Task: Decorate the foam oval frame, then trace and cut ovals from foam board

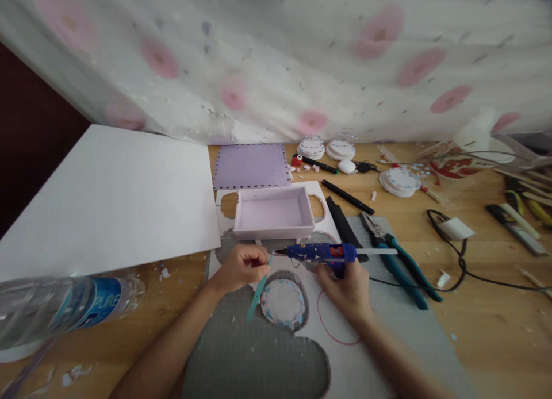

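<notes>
My right hand [348,287] is closed around the handle of a blue glue gun [317,252], with a white glue stick [377,251] poking out of its back end. The nozzle points left and meets, or nearly meets, the upper end of a thin teal strip [257,295]. That strip is pinched between the fingertips of my left hand [246,267] and hangs down at a slant. Just below lies a round white disc with a blue-dotted edge [283,302]. Behind both hands stands a shallow lilac box [275,212], open at the top.
White foam board with cut-out holes [340,313] lies on a grey cutting mat [241,353]. Pliers [394,255], a black marker [348,196] and a looping black cable [461,255] are to the right. A water bottle [64,307] and a large white sheet [112,203] occupy the left.
</notes>
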Demonstrator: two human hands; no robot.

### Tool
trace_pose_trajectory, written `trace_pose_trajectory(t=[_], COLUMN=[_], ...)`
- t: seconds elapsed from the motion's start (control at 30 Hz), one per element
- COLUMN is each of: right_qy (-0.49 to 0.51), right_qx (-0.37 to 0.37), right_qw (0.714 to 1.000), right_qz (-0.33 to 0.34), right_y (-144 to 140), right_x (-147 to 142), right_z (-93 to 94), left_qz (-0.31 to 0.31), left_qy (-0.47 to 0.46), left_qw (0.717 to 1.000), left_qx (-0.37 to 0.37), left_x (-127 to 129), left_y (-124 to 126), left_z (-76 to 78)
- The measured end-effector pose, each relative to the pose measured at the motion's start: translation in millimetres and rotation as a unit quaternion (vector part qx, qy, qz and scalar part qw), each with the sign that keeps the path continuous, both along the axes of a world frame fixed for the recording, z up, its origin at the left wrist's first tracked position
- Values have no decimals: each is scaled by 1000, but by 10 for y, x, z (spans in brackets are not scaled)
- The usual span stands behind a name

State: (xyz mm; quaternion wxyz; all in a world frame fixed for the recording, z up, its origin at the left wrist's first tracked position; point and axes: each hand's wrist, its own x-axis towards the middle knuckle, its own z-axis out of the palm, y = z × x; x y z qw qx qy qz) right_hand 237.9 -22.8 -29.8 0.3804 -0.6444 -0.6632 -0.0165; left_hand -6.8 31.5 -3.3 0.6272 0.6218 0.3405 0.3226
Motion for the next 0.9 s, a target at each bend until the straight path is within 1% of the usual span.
trace_pose_trajectory(t=[0.13, 0.23, 0.3, 0.37, 0.43, 0.5, 0.53, 0.6, 0.63, 0.7, 0.77, 0.83, 0.9], right_qy=[-51, -48, -32, -20, -10, 10, 19, 57, 76, 98, 97, 79, 38], right_qx=[5, -8, 12, 50, 57, 23, 8, -33, -60, -100, -117, -112, -73], right_qw=[999, 997, 994, 987, 975, 962, 950, 926, 916, 908, 913, 928, 952], right_qz=[-19, -60, -100, -150, -214, -272, -311, -371, -388, -396, -379, -347, -293], right_y=[-9, -39, -86, -151, -216, -259, -268, -267, -261, -246, -234, -235, -259], right_x=[-17, 5, 99, 291, 574, 906, 1071, 1360, 1471, 1616, 1670, 1669, 1646], right_z=[0, 95, 193, 289, 356, 374, 363, 308, 269, 186, 118, 84, 95], left_qz=[3, 3, 4, 5, 5, 5, 5, 6, 8, 14, 21, 32, 45], left_qy=[7, 7, 8, 9, 10, 11, 11, 10, 9, 10, 12, 15, 17], left_qw=[1000, 1000, 1000, 1000, 1000, 1000, 1000, 1000, 1000, 1000, 1000, 999, 999], left_qx=[-2, -2, -2, -1, -1, -1, -1, -2, -2, -4, -7, -12, -16], left_x=[-4, -5, -3, -1, 0, -2, -3, -8, -10, -13, -13, -11, -4], left_y=[-5, -6, -4, -2, 0, 0, -1, -4, -6, -9, -12, -16, -23], left_z=[-10, 4, 22, 35, 37, 27, 19, 3, -4, -18, -29, -33, -20])
